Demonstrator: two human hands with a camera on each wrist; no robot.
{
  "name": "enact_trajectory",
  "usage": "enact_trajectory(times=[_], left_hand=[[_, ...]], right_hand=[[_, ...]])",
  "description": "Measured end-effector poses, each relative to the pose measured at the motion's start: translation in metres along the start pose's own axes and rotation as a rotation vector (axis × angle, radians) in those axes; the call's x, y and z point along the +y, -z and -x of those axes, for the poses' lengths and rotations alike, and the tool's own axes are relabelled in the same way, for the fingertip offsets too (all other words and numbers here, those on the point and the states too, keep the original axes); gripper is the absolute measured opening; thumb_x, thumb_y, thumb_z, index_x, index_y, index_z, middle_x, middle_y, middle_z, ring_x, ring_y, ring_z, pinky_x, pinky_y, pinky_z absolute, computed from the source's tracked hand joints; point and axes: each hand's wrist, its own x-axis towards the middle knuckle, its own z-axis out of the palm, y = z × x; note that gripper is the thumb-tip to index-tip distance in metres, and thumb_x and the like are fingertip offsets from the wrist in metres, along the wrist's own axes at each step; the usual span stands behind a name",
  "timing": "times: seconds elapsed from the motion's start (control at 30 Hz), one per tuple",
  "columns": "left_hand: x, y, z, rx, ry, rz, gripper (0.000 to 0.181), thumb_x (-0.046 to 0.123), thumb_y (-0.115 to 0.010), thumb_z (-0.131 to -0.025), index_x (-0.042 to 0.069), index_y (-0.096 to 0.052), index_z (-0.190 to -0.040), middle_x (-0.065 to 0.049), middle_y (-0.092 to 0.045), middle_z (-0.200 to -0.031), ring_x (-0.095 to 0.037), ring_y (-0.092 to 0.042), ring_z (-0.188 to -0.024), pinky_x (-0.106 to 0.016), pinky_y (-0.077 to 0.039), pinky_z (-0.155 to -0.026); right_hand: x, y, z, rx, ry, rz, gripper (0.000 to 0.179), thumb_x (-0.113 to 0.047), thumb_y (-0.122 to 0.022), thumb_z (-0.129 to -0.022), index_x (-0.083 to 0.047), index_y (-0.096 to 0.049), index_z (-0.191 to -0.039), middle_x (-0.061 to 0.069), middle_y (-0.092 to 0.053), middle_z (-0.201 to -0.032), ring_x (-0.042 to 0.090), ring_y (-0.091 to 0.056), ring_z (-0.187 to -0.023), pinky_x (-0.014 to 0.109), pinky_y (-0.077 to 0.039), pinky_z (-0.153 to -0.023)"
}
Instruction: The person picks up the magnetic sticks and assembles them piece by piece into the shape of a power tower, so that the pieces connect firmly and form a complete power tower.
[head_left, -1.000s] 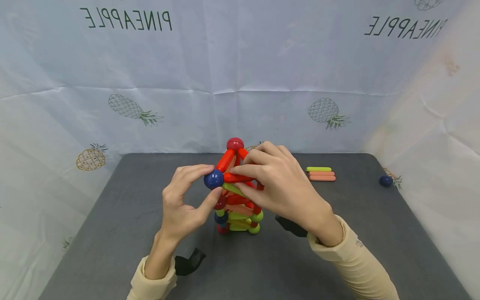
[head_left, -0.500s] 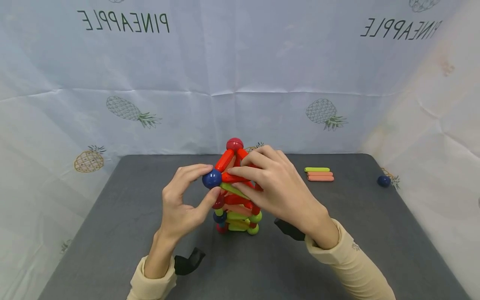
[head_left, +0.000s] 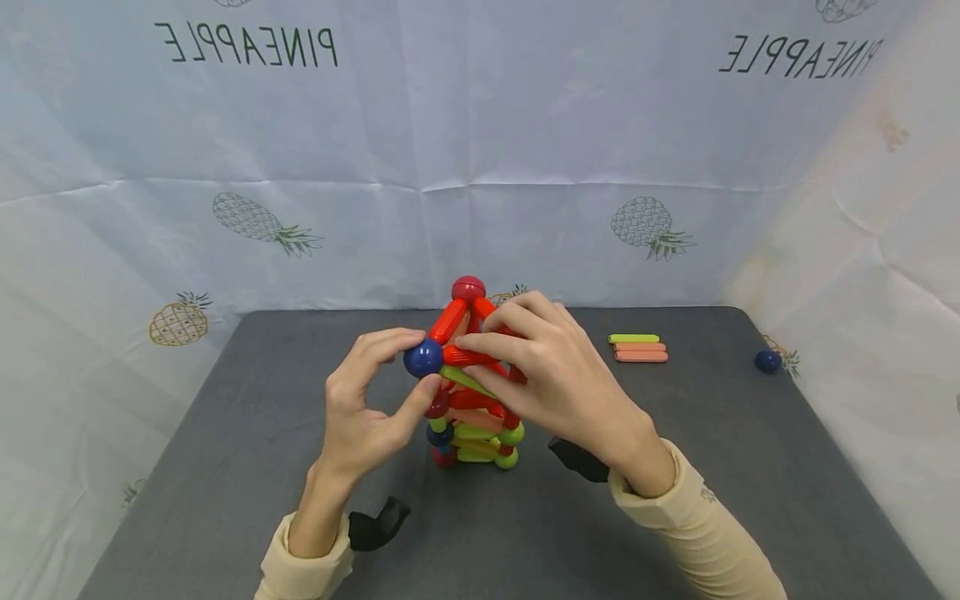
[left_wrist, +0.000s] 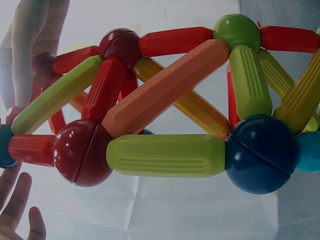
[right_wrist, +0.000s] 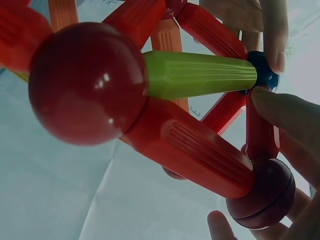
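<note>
A tall tower of magnetic rods and balls stands mid-table, with a red ball (head_left: 468, 288) at its top. My left hand (head_left: 363, 421) pinches a blue ball (head_left: 423, 357) between thumb and fingers at the tower's upper left. From the right, my right hand (head_left: 566, 379) pinches a red rod (head_left: 467, 356) that meets this ball. A long yellow-green rod (right_wrist: 200, 74) also runs to the blue ball, seen in the right wrist view. Lower down, the left wrist view shows a salmon rod (left_wrist: 167, 87) slanting between a dark red ball (left_wrist: 82, 152) and a green ball (left_wrist: 237, 32).
At the table's back right lie a yellow-green rod (head_left: 633, 338) and two salmon rods (head_left: 641, 357) side by side. A loose dark blue ball (head_left: 768, 361) rests near the right edge. A pineapple-print cloth (head_left: 450, 125) hangs behind the grey table (head_left: 225, 483).
Both hands keep their hold on the blue ball and red rod. The head view has shifted slightly, so everything appears a few pixels further left.
</note>
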Motion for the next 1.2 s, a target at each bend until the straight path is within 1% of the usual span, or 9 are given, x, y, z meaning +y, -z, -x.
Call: enact_trajectory(times=[0.13, 0.3, 0.4, 0.5, 0.6, 0.7, 0.87, 1.03, 1.2], left_hand=[[0.0, 0.0, 0.0, 0.005, -0.003, 0.002, 0.044, 0.038, -0.069, -0.096, -0.002, -0.07, -0.116, -0.017, -0.071, -0.11, -0.015, -0.063, -0.103, -0.021, -0.047, -0.087], [0.0, 0.001, 0.001, 0.004, -0.004, 0.003, 0.045, 0.038, -0.07, -0.096, -0.002, -0.07, -0.115, -0.018, -0.071, -0.11, -0.014, -0.063, -0.104, -0.021, -0.047, -0.087], [0.0, 0.001, 0.0, -0.005, -0.008, 0.005, 0.045, 0.038, -0.07, -0.096, -0.002, -0.07, -0.115, -0.017, -0.071, -0.11, -0.014, -0.063, -0.104, -0.021, -0.048, -0.088], [0.0, 0.001, 0.0, -0.018, -0.008, 0.01, 0.045, 0.038, -0.07, -0.096, -0.002, -0.07, -0.117, -0.017, -0.07, -0.111, -0.014, -0.063, -0.105, -0.021, -0.047, -0.088], [-0.001, 0.002, 0.001, -0.037, 0.02, 0.005, 0.048, 0.039, -0.072, -0.095, -0.002, -0.068, -0.12, -0.017, -0.07, -0.114, -0.014, -0.063, -0.106, -0.022, -0.047, -0.088], [-0.002, 0.003, 0.003, -0.083, 0.092, -0.026, 0.05, 0.026, -0.08, -0.089, 0.002, -0.064, -0.13, -0.015, -0.071, -0.119, -0.015, -0.064, -0.106, -0.025, -0.047, -0.086], [-0.006, 0.004, 0.007, -0.201, 0.224, -0.062, 0.062, 0.004, -0.084, -0.078, 0.012, -0.063, -0.136, -0.005, -0.074, -0.117, -0.013, -0.062, -0.097, -0.027, -0.049, -0.083], [-0.012, 0.004, 0.01, -0.27, 0.255, -0.027, 0.04, 0.002, -0.083, -0.08, 0.011, -0.071, -0.117, -0.003, -0.075, -0.104, -0.012, -0.063, -0.094, -0.029, -0.055, -0.08], [-0.016, 0.003, 0.01, -0.29, 0.247, -0.015, 0.036, 0.002, -0.083, -0.081, 0.01, -0.071, -0.114, -0.002, -0.075, -0.1, -0.011, -0.064, -0.091, -0.03, -0.055, -0.078]], right_hand=[[0.003, -0.001, 0.002, 0.011, 0.015, -0.028, 0.032, -0.024, -0.089, -0.08, -0.017, -0.08, -0.11, 0.001, -0.069, -0.098, 0.018, -0.057, -0.098, 0.033, -0.048, -0.076], [0.018, 0.007, 0.013, 0.025, -0.074, -0.235, 0.047, -0.021, -0.088, -0.08, -0.015, -0.074, -0.124, 0.005, -0.067, -0.119, 0.018, -0.057, -0.111, 0.031, -0.051, -0.084], [0.046, 0.014, 0.027, 0.091, -0.187, -0.297, 0.049, -0.01, -0.086, -0.08, -0.013, -0.072, -0.127, 0.007, -0.068, -0.121, 0.019, -0.059, -0.114, 0.031, -0.05, -0.091], [0.093, 0.014, 0.047, 0.128, -0.321, -0.236, 0.04, -0.004, -0.081, -0.084, -0.011, -0.074, -0.123, 0.01, -0.072, -0.113, 0.022, -0.061, -0.109, 0.036, -0.046, -0.093], [0.145, 0.003, 0.074, 0.035, -0.475, -0.129, 0.031, -0.005, -0.075, -0.09, -0.005, -0.074, -0.121, 0.018, -0.072, -0.111, 0.032, -0.063, -0.106, 0.047, -0.048, -0.091], [0.186, -0.013, 0.107, -0.179, -0.658, -0.064, 0.032, -0.007, -0.069, -0.095, 0.0, -0.07, -0.127, 0.027, -0.067, -0.123, 0.045, -0.061, -0.114, 0.06, -0.049, -0.091], [0.221, -0.035, 0.149, -0.484, -0.826, 0.025, 0.041, -0.012, -0.068, -0.095, 0.004, -0.064, -0.133, 0.035, -0.059, -0.134, 0.054, -0.055, -0.121, 0.065, -0.049, -0.09], [0.228, -0.044, 0.162, -0.51, -0.809, 0.107, 0.041, -0.009, -0.074, -0.09, 0.005, -0.067, -0.128, 0.036, -0.061, -0.128, 0.056, -0.058, -0.112, 0.066, -0.051, -0.085], [0.227, -0.047, 0.166, -0.501, -0.825, 0.137, 0.035, -0.01, -0.073, -0.093, 0.004, -0.07, -0.125, 0.034, -0.064, -0.127, 0.055, -0.057, -0.106, 0.06, -0.052, -0.074]])
